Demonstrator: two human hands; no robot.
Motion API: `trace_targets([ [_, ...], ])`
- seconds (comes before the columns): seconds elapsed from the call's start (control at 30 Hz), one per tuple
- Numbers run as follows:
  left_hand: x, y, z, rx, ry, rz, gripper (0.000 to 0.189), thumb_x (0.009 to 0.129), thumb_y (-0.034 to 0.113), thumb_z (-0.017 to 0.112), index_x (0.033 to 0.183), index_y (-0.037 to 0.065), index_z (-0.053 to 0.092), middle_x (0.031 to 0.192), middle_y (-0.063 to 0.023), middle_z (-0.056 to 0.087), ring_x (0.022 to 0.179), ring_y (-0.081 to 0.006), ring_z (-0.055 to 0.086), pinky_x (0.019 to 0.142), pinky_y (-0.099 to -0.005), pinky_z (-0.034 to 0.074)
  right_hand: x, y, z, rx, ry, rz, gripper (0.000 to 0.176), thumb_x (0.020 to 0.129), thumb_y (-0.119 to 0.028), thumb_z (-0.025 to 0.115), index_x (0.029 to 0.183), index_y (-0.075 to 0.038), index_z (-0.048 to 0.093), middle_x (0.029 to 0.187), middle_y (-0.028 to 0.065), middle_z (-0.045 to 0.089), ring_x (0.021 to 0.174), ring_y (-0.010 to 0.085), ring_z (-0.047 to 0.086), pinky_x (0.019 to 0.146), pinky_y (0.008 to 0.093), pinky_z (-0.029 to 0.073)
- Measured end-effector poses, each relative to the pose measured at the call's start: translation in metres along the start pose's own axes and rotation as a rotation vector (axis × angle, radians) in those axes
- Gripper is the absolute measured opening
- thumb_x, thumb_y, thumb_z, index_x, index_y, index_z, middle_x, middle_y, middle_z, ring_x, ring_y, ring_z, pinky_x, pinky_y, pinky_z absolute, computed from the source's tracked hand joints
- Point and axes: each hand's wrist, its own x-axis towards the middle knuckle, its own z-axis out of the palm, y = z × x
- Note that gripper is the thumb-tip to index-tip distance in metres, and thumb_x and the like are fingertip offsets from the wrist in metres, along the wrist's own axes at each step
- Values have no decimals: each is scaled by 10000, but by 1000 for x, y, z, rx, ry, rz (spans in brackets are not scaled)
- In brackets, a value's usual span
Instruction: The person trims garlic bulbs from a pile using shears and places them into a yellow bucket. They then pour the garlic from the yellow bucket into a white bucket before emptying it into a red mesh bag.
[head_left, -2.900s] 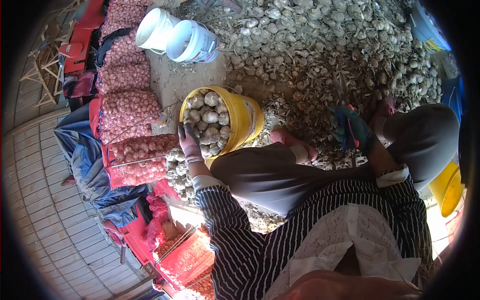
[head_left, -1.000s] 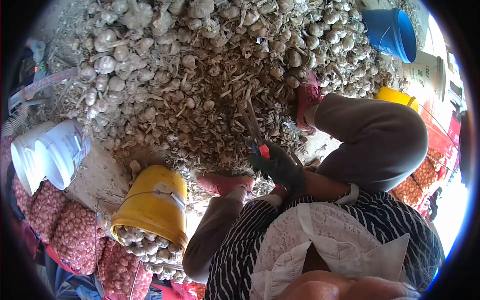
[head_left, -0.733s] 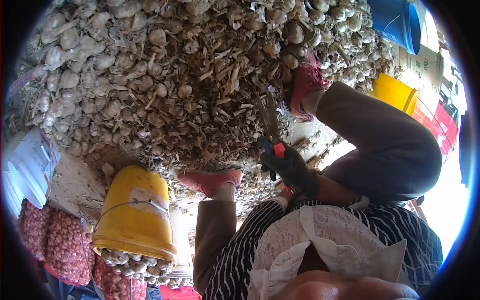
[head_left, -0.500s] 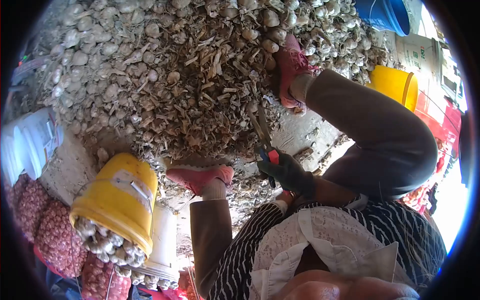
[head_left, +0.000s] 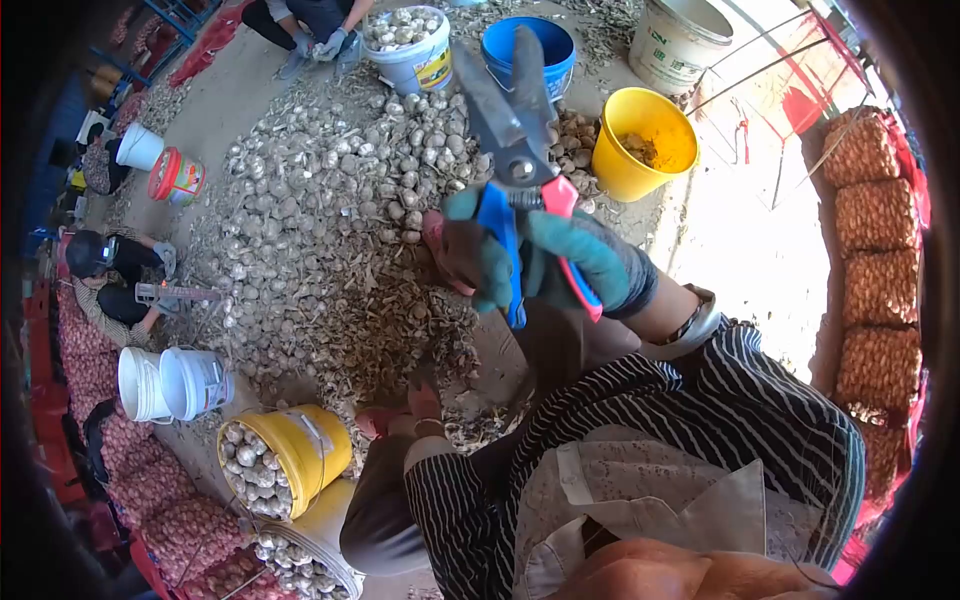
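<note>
"Grey floor (head_left: 235,70) shows around a broad heap of garlic bulbs (head_left: 300,230), with netted sacks (head_left: 880,285) stacked along both sides. What's just changed?"

"The shears (head_left: 520,170). Half a second ago they were low over the husks (head_left: 390,335); now the right hand (head_left: 550,255) has them raised close to the camera, well apart from the heap."

"How firmly held?"

"Gloved fingers are wrapped round the red and blue handles, and the blades stand parted with no bulb between them."

"Meaning what for the work?"

"I'd judge the cutting is paused for the moment, since the blades are clear of the garlic."

"And the left hand (head_left: 425,400)?"

"Down at the husks, just beside a pink shoe (head_left: 378,420). It's too small and dark to tell how far open it is, or whether it holds anything."

"Anything else?"

"Bulbs fill the yellow bucket (head_left: 325,445) by the left leg. The view now takes in a co-worker (head_left: 120,285) beyond the heap, too."
</note>
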Motion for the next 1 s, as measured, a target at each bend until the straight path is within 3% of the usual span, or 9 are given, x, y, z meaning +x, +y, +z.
trace_targets([
  [0.07,-9,-4,-17,29,5,-9,542,898,460,487,1253,56,549,1162,-210,605,1084,-380,572,916,-403,436,-26,-45,-40,-328,148,-234,492,995,-288,432,1385,-3,344,919,78,581,859,160,607,726,296,511],
  [0.13,-23,-4,-30,75,-27,12,544,898,463,485,1252,54,548,1157,-212,607,1086,-377,572,917,-403,435,-41,-77,-115,-923,509,-141,422,969,-332,500,1242,-11,475,817,42,596,677,97,594,536,239,496],
  [0.17,-32,-1,-33,101,-63,36,545,899,464,485,1251,53,548,1155,-213,608,1087,-375,572,918,-403,435,-45,-77,-150,-840,652,-202,401,930,-373,552,1158,-45,527,837,34,617,592,87,578,465,228,474],
  [0.2,-42,5,-39,126,-100,74,546,899,465,484,1250,52,548,1152,-215,608,1088,-374,572,918,-404,434,-56,-95,-176,-1091,900,116,429,874,-391,613,1145,-66,541,869,57,629,596,93,588,461,220,467],
  [0.3,-72,22,-55,230,-257,200,550,900,470,482,1248,49,547,1145,-218,611,1092,-369,571,919,-404,432,-102,-96,-277,-1656,919,25,429,818,-340,645,1127,-56,552,905,155,638,816,279,636,701,365,519],
  [0.37,-91,38,-69,284,-360,271,552,901,473,481,1247,48,546,1140,-220,612,1095,-366,571,920,-405,431,-109,-95,-304,-1928,867,316,397,801,-314,645,1109,-72,580,956,187,642,905,359,620,803,412,493],
  [0.6,-148,109,-196,210,-396,108,526,900,401,536,1291,52,499,1249,-241,533,1198,-396,486,992,-414,394,-21,4,-306,-1868,498,355,457,710,-327,690,1097,-100,606,926,190,661,886,371,634,761,430,509],
  [0.83,-165,87,-337,137,205,310,437,913,166,583,1285,-40,479,1255,-187,544,1137,-274,540,979,-348,413,119,104,-323,-1816,430,601,406,669,-385,704,909,-58,683,903,192,670,850,338,660,727,421,530],
  [1.0,-160,57,-334,8,185,44,458,915,190,584,1302,-31,479,1294,-174,533,1165,-256,529,988,-349,407,189,102,-304,-1845,585,552,709,675,-402,698,1284,-105,491,1268,218,533,1122,358,558,937,434,443],
])
